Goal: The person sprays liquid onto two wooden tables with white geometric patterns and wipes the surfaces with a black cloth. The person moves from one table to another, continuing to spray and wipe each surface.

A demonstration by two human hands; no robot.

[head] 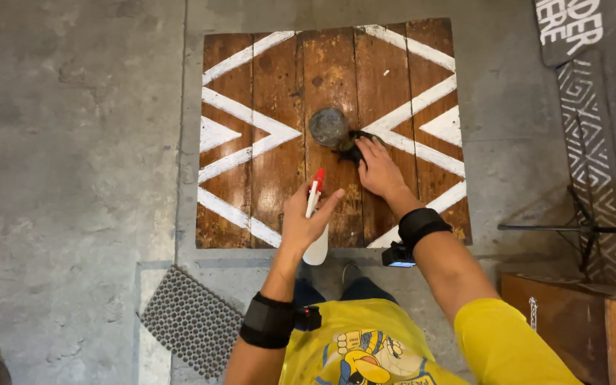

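The left hand (306, 221) is curled shut around a white spray bottle (316, 241), its red nozzle (318, 178) standing up above the knuckles and the forefinger stretched out toward the trigger. The right hand (378, 170) lies nearly flat and open, fingers together, pressing a dark cloth (351, 146) against the wooden desk (279, 164); only the cloth's edge shows past the fingertips.

The cloth sits under and just beyond the right hand, up and to the right of the left hand. Touching the cloth's far side is a round grey disc (329, 126) set near the middle of the desk, just beyond the right fingertips.

The desk is a square of brown planks painted with white zigzag bands. Its near edge runs just below the left hand and under the right wrist; its far and side edges lie well apart from both hands. Grey concrete floor (73, 142) surrounds it, wide open to the left, with a perforated mat (190, 321) near the left forearm.
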